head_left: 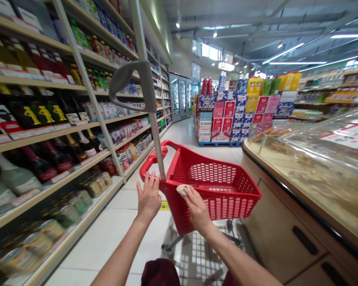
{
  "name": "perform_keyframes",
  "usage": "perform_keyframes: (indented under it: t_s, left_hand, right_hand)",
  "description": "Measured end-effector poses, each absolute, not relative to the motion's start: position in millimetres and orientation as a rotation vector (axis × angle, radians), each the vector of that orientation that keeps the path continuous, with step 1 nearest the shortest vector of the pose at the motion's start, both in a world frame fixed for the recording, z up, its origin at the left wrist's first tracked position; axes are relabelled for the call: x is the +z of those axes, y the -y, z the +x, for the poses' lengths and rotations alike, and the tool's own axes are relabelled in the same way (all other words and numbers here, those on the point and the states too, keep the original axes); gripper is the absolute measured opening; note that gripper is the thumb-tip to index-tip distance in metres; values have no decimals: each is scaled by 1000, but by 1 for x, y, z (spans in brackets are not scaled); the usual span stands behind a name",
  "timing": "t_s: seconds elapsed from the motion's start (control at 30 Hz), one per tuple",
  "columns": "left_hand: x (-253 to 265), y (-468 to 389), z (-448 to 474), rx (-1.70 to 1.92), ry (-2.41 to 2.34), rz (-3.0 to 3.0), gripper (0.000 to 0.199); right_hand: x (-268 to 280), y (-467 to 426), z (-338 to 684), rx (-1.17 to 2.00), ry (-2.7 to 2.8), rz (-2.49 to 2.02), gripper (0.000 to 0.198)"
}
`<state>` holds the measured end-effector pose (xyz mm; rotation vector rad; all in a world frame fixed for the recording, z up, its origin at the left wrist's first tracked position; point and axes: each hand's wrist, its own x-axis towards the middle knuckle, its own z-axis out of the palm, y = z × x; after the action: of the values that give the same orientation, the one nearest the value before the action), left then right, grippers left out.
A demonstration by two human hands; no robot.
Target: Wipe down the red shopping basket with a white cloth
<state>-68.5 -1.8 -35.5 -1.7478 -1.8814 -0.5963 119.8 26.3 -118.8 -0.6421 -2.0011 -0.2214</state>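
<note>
A red plastic shopping cart (217,190) with a perforated basket stands in front of me. Its grey metal pole (158,145) rises from the near left side and carries a grey plastic handle (149,87). My left hand (149,196) rests with outstretched fingers against the cart's red rim, close to the foot of the pole, and holds nothing. In my right hand (197,208) a small pale cloth (182,190) is pressed on the near top rim of the basket. Part of the cloth is hidden under the fingers.
Shelves (77,131) of bottles and cans line the left side. To the right is a wooden counter (274,214) with a clear cover, near the cart. Stacked drink cartons (222,119) stand on a blue pallet ahead, with glass-door coolers (180,95) farther back.
</note>
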Motion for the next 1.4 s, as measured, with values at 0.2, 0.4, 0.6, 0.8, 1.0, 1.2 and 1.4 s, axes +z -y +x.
perform_keyframes:
  t_s: [0.2, 0.4, 0.6, 0.8, 1.0, 1.2, 1.4]
  left_hand:
    - [-46, 11, -54, -684, 1832, -1717, 62]
    - [-52, 0, -17, -556, 1600, -2011, 60]
    - [-57, -19, -1, -431, 1707, -2016, 60]
    - [-59, -18, 9, -429, 1721, -2011, 60]
    - [-59, -17, 16, -395, 1723, -2047, 61]
    - [-64, -18, 31, -366, 1694, -2116, 59]
    - [-63, -19, 41, -331, 1748, -2142, 57]
  right_hand:
    - [-155, -24, 153, -216, 2099, -647, 44]
    - [-142, -38, 168, -240, 1945, -788, 49]
    - [-163, -40, 191, -306, 2021, -811, 46]
    - [-151, -45, 202, -295, 1918, -883, 47]
    - [-165, -42, 215, -249, 1991, -909, 49]
    - [-160, -50, 236, -260, 1898, -922, 51]
    - [-175, -45, 254, -225, 1926, -988, 53]
